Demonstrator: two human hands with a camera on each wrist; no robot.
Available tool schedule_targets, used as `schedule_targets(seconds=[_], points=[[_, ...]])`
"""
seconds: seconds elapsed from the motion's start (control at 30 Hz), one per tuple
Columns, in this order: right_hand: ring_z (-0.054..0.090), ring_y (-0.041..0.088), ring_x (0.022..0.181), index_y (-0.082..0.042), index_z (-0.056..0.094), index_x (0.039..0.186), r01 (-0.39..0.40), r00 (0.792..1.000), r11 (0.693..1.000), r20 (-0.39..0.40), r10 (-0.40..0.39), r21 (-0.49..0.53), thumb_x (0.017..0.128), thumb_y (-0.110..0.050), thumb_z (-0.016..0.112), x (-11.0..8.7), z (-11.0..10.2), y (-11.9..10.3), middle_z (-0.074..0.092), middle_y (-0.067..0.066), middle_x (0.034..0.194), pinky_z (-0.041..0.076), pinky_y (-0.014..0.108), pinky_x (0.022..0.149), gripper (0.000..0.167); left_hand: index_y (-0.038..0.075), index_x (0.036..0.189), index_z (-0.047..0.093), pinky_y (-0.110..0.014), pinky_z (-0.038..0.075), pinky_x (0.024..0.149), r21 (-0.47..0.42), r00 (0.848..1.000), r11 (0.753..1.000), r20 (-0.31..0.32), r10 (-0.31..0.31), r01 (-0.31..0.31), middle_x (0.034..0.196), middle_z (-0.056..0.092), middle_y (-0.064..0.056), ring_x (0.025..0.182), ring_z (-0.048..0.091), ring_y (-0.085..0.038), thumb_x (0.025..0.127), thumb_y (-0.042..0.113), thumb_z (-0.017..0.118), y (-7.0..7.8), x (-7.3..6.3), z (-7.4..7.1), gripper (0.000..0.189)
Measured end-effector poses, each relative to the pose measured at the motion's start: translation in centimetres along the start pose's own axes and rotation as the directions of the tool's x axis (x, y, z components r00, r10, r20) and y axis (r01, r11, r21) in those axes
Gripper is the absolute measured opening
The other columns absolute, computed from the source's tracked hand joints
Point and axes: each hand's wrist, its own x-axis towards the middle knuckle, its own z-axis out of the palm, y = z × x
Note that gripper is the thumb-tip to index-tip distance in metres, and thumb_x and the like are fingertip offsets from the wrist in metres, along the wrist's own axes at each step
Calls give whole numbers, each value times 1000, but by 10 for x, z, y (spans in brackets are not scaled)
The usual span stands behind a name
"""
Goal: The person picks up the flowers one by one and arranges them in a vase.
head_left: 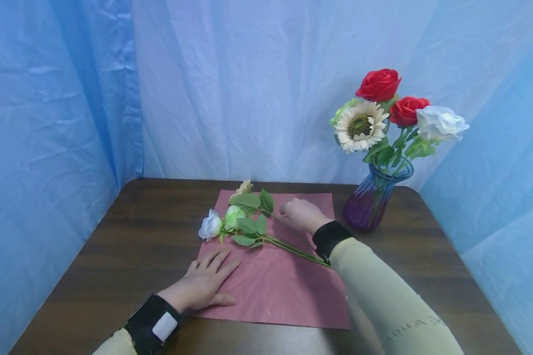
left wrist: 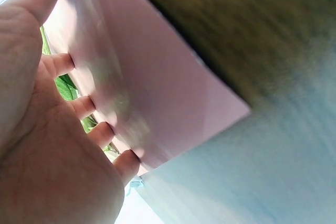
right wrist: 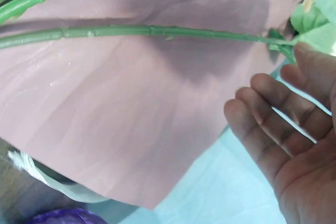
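My left hand (head_left: 206, 281) lies spread with its fingertips pressing the lower left part of a pink wrapping sheet (head_left: 271, 296); the left wrist view shows those fingertips (left wrist: 105, 132) on the sheet near its corner. Across the sheet lie a white rose (head_left: 210, 225), a pale green rose (head_left: 234, 217) and a cream sunflower (head_left: 243, 188), heads to the left. Over the sheet's upper part, my right hand (head_left: 303, 215) is at the sunflower's stem (right wrist: 184, 31). In the right wrist view its fingers are loosely bent, thumb tip right at the stem by the leaves.
A blue and purple glass vase (head_left: 367, 204) stands at the back right of the dark wooden table (head_left: 129, 256). It holds red roses (head_left: 379, 85), a white rose (head_left: 441, 123) and another cream sunflower (head_left: 361, 126). Light blue curtains (head_left: 248, 88) hang behind and at both sides.
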Motion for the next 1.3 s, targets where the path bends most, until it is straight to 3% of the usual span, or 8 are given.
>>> schedule_targets(seconds=[0.2, 0.47, 0.67, 1.13, 1.3], points=[[36, 11, 56, -14, 48, 70, -39, 998, 999, 50, 39, -13, 98, -23, 67, 6, 6, 1, 34, -7, 61, 32, 29, 58, 35, 26, 161, 33, -68, 30, 109, -6, 1000, 1000, -7, 10, -11, 170, 15, -11, 153, 14, -42, 88, 73, 59, -1, 0, 1, 91], [38, 12, 54, -15, 48, 64, -48, 997, 999, 59, 48, -13, 98, -25, 69, 10, 12, -1, 37, -7, 58, 35, 30, 59, 41, 26, 161, 33, -67, 31, 109, 16, 1000, 1000, -7, 10, -10, 170, 17, -11, 153, 15, -41, 88, 74, 59, 0, 0, 1, 91], [42, 13, 56, -13, 54, 66, -35, 998, 999, 47, 36, -24, 97, -24, 70, 13, 18, -2, 43, -7, 59, 39, 32, 62, 36, 24, 161, 34, -67, 31, 109, 7, 1000, 1000, -7, 9, -9, 170, 17, -11, 153, 16, -41, 89, 73, 59, 1, -2, 0, 91], [61, 17, 66, -15, 69, 75, -84, 996, 990, 12, 86, -113, 95, -28, 74, 18, 25, -10, 64, -4, 69, 55, 41, 73, 24, 26, 161, 33, -67, 30, 109, 3, 1000, 1000, -3, 10, -10, 170, 16, -10, 153, 15, -41, 89, 74, 58, -3, 0, 3, 90], [67, 21, 71, -16, 67, 71, -112, 994, 984, -16, 111, -138, 93, -30, 76, 21, 30, -11, 66, -3, 71, 57, 43, 74, 27, 26, 161, 33, -67, 29, 110, -8, 1000, 1000, -1, 11, -11, 170, 15, -11, 153, 15, -41, 89, 73, 58, -2, -1, 1, 90]])
